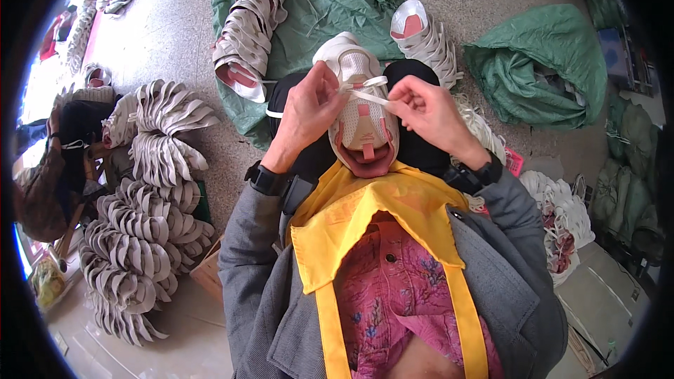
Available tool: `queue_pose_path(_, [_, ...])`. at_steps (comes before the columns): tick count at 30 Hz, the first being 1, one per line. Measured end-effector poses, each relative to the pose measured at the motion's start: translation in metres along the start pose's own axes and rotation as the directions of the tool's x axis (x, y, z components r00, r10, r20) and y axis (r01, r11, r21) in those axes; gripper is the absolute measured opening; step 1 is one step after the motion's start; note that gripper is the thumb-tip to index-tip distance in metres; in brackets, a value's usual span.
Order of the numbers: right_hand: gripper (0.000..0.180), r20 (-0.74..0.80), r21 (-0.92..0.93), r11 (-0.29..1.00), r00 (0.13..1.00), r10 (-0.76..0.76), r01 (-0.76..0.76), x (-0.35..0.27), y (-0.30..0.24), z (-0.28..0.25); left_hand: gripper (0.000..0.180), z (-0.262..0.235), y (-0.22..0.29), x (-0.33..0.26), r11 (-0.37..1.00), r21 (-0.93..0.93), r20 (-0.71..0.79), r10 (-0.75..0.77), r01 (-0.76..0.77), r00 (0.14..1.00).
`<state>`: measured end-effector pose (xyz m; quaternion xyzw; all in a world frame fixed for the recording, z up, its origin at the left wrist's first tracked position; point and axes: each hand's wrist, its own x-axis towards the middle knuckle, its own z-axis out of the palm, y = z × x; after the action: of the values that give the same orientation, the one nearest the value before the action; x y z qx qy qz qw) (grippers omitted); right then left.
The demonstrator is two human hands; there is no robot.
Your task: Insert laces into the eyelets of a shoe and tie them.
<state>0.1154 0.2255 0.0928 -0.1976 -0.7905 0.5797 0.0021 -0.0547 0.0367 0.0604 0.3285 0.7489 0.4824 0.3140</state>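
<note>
A white and pink shoe upper (354, 137) lies between my knees, its pink-lined opening toward me. Above its front part, a white shoelace (366, 96) runs between my two hands. My left hand (309, 109) pinches the lace at the left side of the upper. On the other side, my right hand (432, 116) has thumb and forefinger closed on the same lace, its other fingers loosely curled. Another stretch of lace hangs left of my left hand. A yellow apron (382, 196) covers my lap below the upper. Exactly how the lace crosses at my left fingertips is hard to make out.
Stacked uppers (253, 35) lie on a green sheet (316, 10) ahead, with another stack (426, 42) to its right. Large piles of uppers (140, 238) fill the left. A green sack (540, 67) and white laces (554, 203) are at right. A person (70, 133) sits far left.
</note>
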Motion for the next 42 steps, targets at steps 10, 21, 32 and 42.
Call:
queue_pose_path(10, [0.02, -0.099, -0.172, 0.966, 0.972, -0.213, 0.195, 0.009, 0.002, 0.024, 0.017, -0.064, 0.009, -0.033, 0.872, -0.424, 0.17, -0.187, 0.243, 0.967])
queue_pose_path(21, [0.021, -0.1, -0.318, 0.895, 0.928, -0.36, 0.313, 0.018, -0.007, 0.027, 0.016, -0.05, 0.017, -0.037, 0.947, -0.29, 0.124, -0.104, 0.137, 0.987])
queue_pose_path(32, [0.015, 0.116, -0.597, 0.683, 0.888, -0.445, 0.42, 0.048, -0.015, 0.037, 0.013, -0.043, 0.008, -0.03, 0.976, -0.211, 0.083, -0.044, 0.06, 0.996])
queue_pose_path(42, [0.014, 0.384, -0.624, 0.332, 0.647, -0.659, 0.708, 0.062, -0.01, 0.022, 0.013, -0.043, 0.01, -0.026, 0.943, -0.321, 0.035, -0.084, 0.091, 0.996])
